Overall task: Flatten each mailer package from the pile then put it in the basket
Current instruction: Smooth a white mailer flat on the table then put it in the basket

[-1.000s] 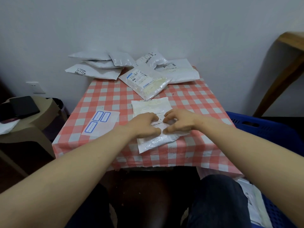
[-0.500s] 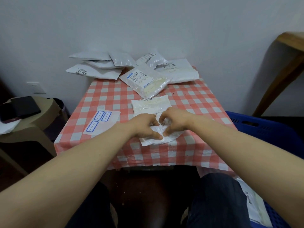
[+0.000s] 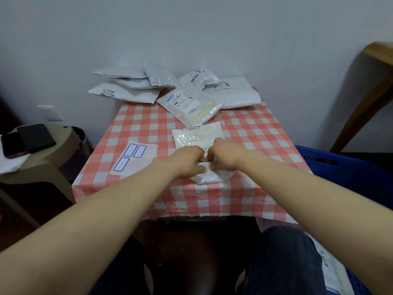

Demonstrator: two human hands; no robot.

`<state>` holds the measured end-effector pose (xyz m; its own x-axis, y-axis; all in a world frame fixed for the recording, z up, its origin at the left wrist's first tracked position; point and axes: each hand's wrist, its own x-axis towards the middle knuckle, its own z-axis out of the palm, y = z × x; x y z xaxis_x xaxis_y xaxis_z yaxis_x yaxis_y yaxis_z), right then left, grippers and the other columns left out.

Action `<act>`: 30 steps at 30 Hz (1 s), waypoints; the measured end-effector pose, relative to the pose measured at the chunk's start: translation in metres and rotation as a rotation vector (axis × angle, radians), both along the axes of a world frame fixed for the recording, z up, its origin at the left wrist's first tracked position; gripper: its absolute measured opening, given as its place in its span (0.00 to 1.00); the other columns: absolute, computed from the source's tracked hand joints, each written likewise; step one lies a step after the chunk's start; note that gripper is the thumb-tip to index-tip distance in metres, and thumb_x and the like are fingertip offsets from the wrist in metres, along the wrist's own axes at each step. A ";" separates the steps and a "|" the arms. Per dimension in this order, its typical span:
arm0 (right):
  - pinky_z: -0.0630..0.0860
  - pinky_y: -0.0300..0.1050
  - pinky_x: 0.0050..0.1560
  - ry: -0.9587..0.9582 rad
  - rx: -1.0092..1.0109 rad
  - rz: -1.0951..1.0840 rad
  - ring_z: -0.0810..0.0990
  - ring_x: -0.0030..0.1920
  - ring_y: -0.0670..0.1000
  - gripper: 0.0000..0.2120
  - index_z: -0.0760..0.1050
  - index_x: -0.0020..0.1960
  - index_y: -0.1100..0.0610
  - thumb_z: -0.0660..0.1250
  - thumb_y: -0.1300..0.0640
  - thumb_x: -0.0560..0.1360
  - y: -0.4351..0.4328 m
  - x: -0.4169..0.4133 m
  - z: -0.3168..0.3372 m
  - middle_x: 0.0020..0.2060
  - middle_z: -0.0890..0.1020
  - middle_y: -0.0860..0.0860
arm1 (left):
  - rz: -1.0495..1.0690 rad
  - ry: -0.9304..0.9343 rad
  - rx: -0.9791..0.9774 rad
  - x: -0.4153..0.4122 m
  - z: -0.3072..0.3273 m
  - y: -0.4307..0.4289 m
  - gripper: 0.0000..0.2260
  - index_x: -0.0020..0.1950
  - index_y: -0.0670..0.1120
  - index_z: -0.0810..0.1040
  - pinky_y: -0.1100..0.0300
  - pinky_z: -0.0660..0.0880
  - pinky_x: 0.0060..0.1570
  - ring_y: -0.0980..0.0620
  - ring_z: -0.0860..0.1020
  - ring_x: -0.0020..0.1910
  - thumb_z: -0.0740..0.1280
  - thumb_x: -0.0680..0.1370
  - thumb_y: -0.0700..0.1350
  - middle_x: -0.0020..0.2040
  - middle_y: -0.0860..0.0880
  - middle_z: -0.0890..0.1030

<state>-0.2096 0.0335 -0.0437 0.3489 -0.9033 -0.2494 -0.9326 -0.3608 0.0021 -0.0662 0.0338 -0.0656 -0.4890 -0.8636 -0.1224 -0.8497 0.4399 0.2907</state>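
Crinkled clear mailer (image 3: 196, 136) on the table (image 3: 265, 135), toward its near edge, gripped at the middle by both hands: left hand (image 3: 188, 160) and right hand (image 3: 226, 157) side by side, fingers curled into the plastic. Flattening underway, not finished, judging by the bunched lower half. At the table's far edge, a pile (image 3: 191, 99) of several more mailers, not yet flattened. Off the table's right side, a blue basket (image 3: 331, 162) with at least one flat package (image 3: 331, 269) already inside. Near the table's left edge, a flat sheet with blue boxes (image 3: 134, 158). Early going, by the look of it: most of the work left.
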 end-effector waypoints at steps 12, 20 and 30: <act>0.66 0.41 0.61 -0.194 0.191 0.003 0.72 0.58 0.50 0.11 0.76 0.57 0.56 0.66 0.53 0.76 0.009 -0.024 0.003 0.59 0.70 0.50 | 0.048 0.182 0.233 0.012 0.007 0.004 0.13 0.60 0.45 0.80 0.67 0.64 0.57 0.54 0.71 0.66 0.68 0.76 0.46 0.73 0.53 0.67; 0.73 0.47 0.57 -0.285 -0.068 -0.063 0.76 0.58 0.53 0.10 0.78 0.55 0.55 0.63 0.57 0.77 -0.001 -0.025 0.003 0.57 0.80 0.51 | 0.042 0.126 -0.009 0.007 0.012 0.000 0.15 0.59 0.44 0.78 0.54 0.71 0.59 0.48 0.73 0.63 0.68 0.75 0.50 0.65 0.49 0.75; 0.69 0.45 0.53 -0.088 -0.015 0.039 0.73 0.54 0.54 0.17 0.72 0.57 0.59 0.69 0.51 0.74 -0.020 -0.019 -0.017 0.58 0.73 0.53 | -0.068 -0.100 -0.007 -0.007 0.004 -0.013 0.17 0.61 0.43 0.73 0.57 0.69 0.51 0.46 0.74 0.57 0.64 0.77 0.52 0.57 0.48 0.75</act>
